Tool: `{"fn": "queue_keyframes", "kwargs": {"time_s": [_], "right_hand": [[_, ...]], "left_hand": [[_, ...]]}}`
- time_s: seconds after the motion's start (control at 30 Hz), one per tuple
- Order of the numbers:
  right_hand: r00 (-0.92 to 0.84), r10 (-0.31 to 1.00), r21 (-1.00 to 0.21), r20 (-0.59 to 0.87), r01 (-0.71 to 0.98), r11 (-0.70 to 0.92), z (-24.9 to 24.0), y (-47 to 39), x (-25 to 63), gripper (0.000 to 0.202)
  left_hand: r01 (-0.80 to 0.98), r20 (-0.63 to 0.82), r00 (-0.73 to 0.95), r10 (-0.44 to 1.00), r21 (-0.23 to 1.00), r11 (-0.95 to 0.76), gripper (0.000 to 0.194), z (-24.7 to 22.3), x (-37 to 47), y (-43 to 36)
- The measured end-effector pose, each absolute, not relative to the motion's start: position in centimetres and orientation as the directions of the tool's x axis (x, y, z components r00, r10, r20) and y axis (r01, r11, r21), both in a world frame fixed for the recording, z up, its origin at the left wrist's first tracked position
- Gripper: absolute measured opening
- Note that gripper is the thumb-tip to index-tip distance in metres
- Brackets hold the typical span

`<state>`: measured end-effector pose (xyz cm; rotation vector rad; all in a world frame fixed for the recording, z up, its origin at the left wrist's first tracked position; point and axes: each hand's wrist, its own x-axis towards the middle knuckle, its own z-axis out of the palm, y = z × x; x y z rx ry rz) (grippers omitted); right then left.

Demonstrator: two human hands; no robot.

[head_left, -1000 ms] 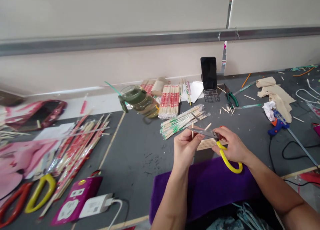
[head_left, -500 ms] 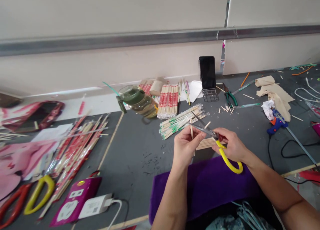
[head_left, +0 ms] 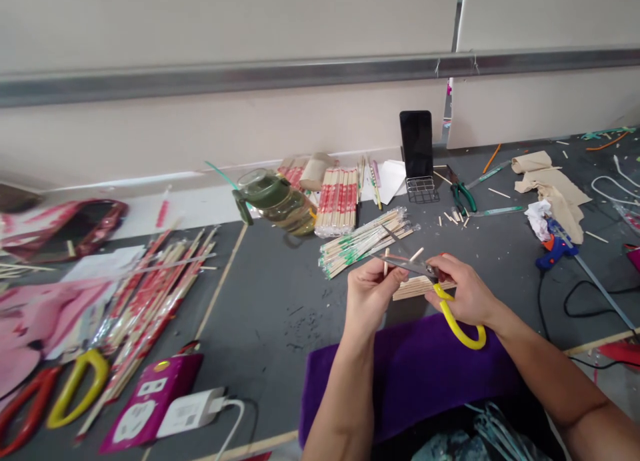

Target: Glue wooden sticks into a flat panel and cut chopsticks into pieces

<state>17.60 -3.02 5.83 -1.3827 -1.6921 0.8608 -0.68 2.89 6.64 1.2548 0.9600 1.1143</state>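
Note:
My left hand point(head_left: 371, 291) is closed in a pinch on a thin wooden stick point(head_left: 386, 262), whose end rises above the fingertips. My right hand point(head_left: 463, 289) grips yellow-handled scissors point(head_left: 461, 327). Their parted blades point left, the lower blade passing close to the stick; I cannot tell whether it touches. A second slanted stick end point(head_left: 417, 253) shows between the blades. Beneath the hands, a row of bare sticks point(head_left: 415, 287) lies side by side on the dark table point(head_left: 280, 314). Just beyond is a bundle of green-and-clear wrapped chopsticks point(head_left: 363, 242).
A green-lidded jug point(head_left: 275, 201) and red-wrapped chopsticks point(head_left: 337, 197) stand behind. A phone point(head_left: 417, 144) leans on a wire stand. To the right lie pliers point(head_left: 461, 193) and a blue glue gun point(head_left: 556, 247) with its cord. More scissors point(head_left: 77, 387) and a purple pack point(head_left: 153, 401) are at left.
The stick in my left hand has shifted slightly; its lower end no longer shows below the fingers. The scissor blades have dipped a little at the tip. Both hands keep their hold.

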Motion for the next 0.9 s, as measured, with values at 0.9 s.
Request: {"fn": "queue_keyframes", "kwargs": {"time_s": [0.9], "right_hand": [[-0.082,0.99,-0.915,0.117,0.378,0.139,5.11,-3.02,17.69,0.03]], "left_hand": [[-0.109,0.091,0.23,0.969,0.992,-0.067,0.029,6.17,-0.16,2.88]]}}
